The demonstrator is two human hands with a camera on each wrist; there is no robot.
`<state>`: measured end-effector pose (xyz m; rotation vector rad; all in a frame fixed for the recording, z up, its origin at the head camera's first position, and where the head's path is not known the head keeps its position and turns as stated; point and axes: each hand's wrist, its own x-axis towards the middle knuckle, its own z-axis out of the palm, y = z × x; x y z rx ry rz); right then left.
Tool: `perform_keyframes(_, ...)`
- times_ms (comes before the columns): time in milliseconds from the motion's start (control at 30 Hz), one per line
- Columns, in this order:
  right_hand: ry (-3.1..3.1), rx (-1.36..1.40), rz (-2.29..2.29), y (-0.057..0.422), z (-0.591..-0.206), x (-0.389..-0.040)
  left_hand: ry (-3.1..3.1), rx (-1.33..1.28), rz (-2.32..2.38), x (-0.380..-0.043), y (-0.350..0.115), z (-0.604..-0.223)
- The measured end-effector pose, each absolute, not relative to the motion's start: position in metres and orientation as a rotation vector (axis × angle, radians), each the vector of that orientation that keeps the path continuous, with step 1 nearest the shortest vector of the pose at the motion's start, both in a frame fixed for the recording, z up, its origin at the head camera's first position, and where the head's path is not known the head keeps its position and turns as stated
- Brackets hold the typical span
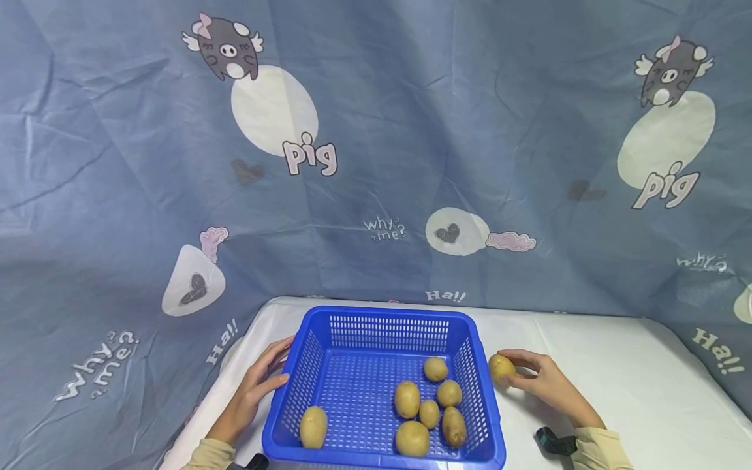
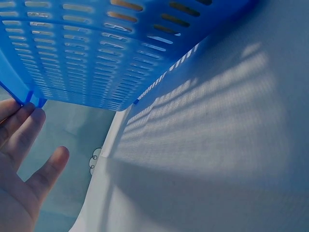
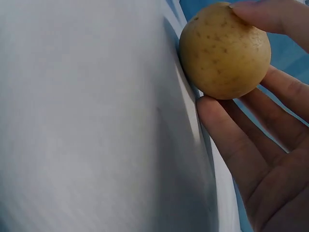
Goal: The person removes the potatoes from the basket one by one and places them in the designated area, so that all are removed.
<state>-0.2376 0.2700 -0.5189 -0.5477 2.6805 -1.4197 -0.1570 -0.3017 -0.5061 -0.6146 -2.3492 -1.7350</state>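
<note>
A blue plastic basket point(image 1: 376, 398) with slotted walls stands on the white table. Inside it, one potato point(image 1: 313, 427) lies by itself at the near left, while several others, among them a larger potato point(image 1: 412, 438), are grouped towards the right. My left hand point(image 1: 252, 391) touches the basket's left rim with its fingertips; in the left wrist view its thumb stands apart from the basket. Just outside the right wall, my right hand point(image 1: 543, 378) holds a round yellow potato point(image 3: 226, 52) between thumb and fingers, at the tabletop.
White cloth point(image 1: 634, 372) covers the table. Behind and to the sides hangs a blue curtain point(image 1: 376, 163) printed with pigs and words. A dark strap point(image 1: 555, 442) is around my right wrist.
</note>
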Motion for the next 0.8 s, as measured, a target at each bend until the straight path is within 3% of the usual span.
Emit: perform_keyframes(800,2.712,-0.517,-1.41,0.2708,-0.5169,-0.2372,-2.337,-0.621,-1.717,-0.1546,-0.2993,-0.5029)
